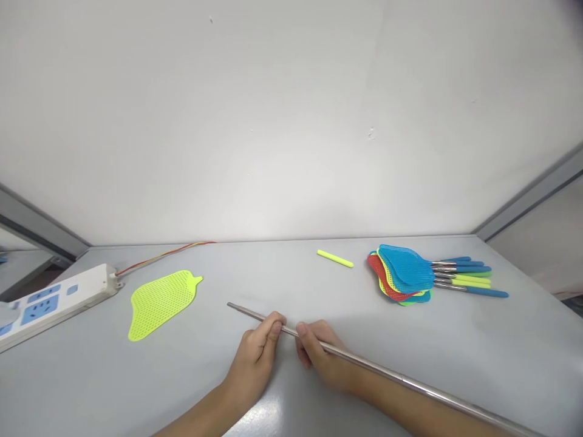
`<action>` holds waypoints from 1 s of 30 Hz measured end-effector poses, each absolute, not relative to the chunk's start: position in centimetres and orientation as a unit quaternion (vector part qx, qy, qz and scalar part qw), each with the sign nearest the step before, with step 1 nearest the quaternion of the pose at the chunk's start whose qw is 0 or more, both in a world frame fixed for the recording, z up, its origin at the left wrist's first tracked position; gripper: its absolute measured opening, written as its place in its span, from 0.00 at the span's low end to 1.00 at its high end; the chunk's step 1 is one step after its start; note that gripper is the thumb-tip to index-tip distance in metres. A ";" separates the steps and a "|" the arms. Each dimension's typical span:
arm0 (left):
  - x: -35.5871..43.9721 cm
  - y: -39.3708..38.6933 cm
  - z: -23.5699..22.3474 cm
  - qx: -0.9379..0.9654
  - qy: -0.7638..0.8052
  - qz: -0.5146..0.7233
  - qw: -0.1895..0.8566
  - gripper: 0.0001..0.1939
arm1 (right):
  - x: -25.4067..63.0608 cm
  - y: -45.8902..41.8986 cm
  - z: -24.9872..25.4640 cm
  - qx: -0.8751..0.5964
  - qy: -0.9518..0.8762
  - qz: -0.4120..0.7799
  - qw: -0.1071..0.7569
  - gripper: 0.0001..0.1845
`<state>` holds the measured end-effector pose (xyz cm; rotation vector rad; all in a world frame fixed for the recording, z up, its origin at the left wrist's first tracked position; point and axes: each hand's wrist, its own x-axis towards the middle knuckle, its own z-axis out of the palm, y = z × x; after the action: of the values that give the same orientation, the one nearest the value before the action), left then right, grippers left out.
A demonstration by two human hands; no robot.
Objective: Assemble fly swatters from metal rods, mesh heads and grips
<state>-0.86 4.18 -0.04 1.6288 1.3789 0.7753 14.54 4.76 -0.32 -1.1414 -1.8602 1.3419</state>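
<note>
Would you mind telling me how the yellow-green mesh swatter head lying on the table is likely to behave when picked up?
The yellow-green plastic swatter head looks thin and full of holes, so it is probably very light and rather floppy. Lying flat on the table, it seems unlikely to roll, though its thinness may make it slightly fiddly to lift.

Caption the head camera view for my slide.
Left hand and right hand hold a metal rod near a yellow fly swatter head.

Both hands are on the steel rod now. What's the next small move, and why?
Probably swing the rod's free tip toward the neck of the lime mesh swatter head: your left hand and right hand both hold the steel rod, and that head lies handleless, with the tip pointing near it.
</note>
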 end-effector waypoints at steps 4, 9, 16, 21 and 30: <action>-0.7 4.2 0.2 0.640 0.562 0.314 0.420 0.16 | 14.6 4.9 -0.8 -0.409 -0.703 0.507 0.283 0.32; -0.8 3.6 0.1 0.642 0.520 0.328 0.458 0.13 | 14.7 5.1 -0.7 -0.394 -0.714 0.507 0.278 0.31; -0.9 3.2 -0.1 0.694 0.446 0.353 0.441 0.10 | 14.7 5.1 -0.6 -0.377 -0.726 0.503 0.279 0.28; -0.8 3.5 0.0 0.695 0.443 0.346 0.448 0.08 | 14.7 5.1 -0.8 -0.376 -0.718 0.514 0.282 0.28; -0.8 3.2 -0.1 0.709 0.455 0.387 0.375 0.02 | 14.6 5.2 -0.6 -0.381 -0.692 0.538 0.295 0.28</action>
<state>-0.76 3.22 -0.14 1.8145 1.1654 0.9897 14.62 5.21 -0.63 -1.0141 -1.8414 1.4304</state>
